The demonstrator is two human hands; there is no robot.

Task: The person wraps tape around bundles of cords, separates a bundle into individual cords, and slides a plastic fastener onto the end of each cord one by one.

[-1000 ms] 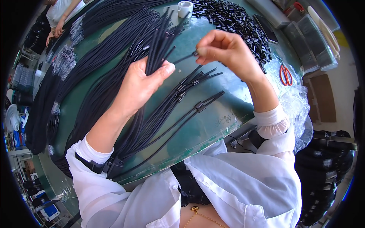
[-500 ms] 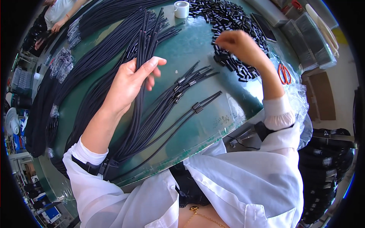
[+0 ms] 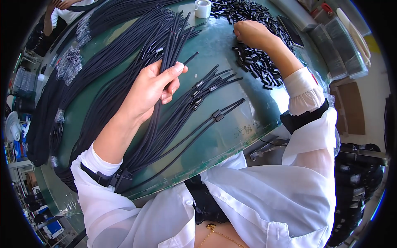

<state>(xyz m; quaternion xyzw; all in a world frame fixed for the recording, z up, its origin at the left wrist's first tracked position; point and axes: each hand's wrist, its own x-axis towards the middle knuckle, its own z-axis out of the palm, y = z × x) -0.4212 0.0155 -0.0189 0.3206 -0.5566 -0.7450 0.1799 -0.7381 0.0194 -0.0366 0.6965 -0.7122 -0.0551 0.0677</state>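
Observation:
My left hand is closed around a bundle of black cords, thumb on top, their tips pointing away from me. A single cord sticks out to the right above its thumb. Over the pile of small black tube-shaped pieces, my right hand is curled with its fingertips together; what they hold, if anything, is hidden. On the table right of my left hand lie several cords with small black sleeves on them. Nearer me, two cords pass through a black sleeve.
Long black cords, some banded with clear wrap, cover the left of the green table. A white tape roll stands at the far side. Clear plastic boxes are at the right. Another person is at the far left.
My right hand has moved slightly farther away over the pile, and its fingers have drawn together. One cord now juts out beside my left thumb. The other person's hands have shifted.

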